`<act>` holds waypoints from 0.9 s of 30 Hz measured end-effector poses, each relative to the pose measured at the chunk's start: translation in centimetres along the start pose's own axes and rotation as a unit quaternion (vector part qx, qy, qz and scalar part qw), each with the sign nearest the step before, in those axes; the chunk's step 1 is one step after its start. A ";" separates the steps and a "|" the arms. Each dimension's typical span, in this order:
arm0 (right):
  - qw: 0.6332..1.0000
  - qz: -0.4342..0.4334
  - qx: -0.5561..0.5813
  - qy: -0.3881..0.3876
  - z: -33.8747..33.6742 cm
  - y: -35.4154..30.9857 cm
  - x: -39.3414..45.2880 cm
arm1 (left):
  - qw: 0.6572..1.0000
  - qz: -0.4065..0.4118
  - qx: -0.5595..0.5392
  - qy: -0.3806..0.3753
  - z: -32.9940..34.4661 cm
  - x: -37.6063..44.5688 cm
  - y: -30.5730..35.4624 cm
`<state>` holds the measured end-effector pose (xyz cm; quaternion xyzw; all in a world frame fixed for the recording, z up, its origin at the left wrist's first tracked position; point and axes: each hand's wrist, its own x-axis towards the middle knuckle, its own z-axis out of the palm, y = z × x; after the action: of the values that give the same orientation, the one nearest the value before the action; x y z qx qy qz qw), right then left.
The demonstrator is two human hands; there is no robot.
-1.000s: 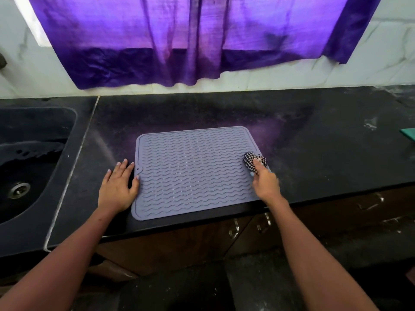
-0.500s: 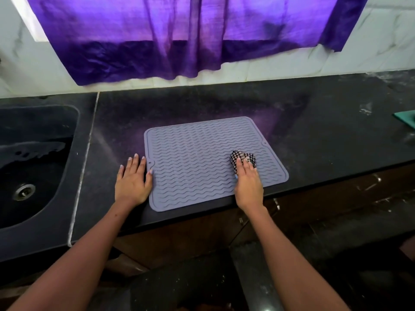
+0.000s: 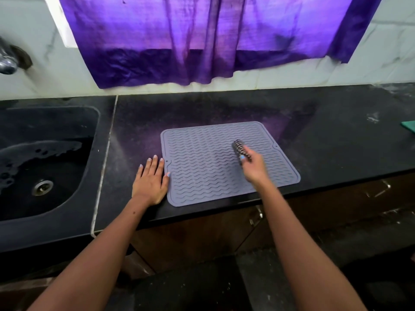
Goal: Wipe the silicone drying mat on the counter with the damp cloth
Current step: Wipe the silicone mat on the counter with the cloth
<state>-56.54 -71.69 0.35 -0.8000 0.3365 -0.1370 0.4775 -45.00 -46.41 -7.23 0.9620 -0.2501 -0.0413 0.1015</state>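
A grey silicone drying mat point(image 3: 202, 162) with wavy ridges lies flat on the black counter point(image 3: 336, 135), its near edge close to the counter's front edge. My right hand point(image 3: 254, 168) is over the mat's right half and grips a bunched black-and-white checked cloth point(image 3: 239, 149), which sticks out past my fingers; motion blur hides whether it touches the mat. My left hand point(image 3: 150, 180) lies flat on the counter with fingers spread, and its thumb touches the mat's left edge.
A black sink point(image 3: 42, 162) with a metal drain point(image 3: 42, 187) is set into the counter at left, with a tap point(image 3: 9, 61) on the wall above. A purple curtain point(image 3: 202, 39) hangs behind. A green object point(image 3: 409, 125) lies at the right edge. Cabinet doors point(image 3: 224, 232) sit below.
My right hand has swept the cloth from the mat's right edge leftwards, then up towards the mat's middle right. The left hand stays pressed beside the mat. The camera view has shifted left.
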 end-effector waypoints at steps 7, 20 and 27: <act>0.905 -0.193 -0.378 -0.028 6.8 3.4 -3.9 | 1.000 0.003 0.002 0.008 0.4 0.1 -0.3; 0.987 0.082 0.137 0.003 5.0 -3.3 -1.6 | 1.000 0.003 -0.016 0.019 -0.2 -0.4 0.0; 0.909 -0.216 -0.345 -0.093 10.7 1.0 -5.5 | 1.000 0.001 -0.013 0.028 0.1 -0.5 0.2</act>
<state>-55.19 -61.19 -5.32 -0.9770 0.1358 -0.0370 0.1599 -45.50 -46.33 -7.29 0.9611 -0.2477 -0.0171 0.1209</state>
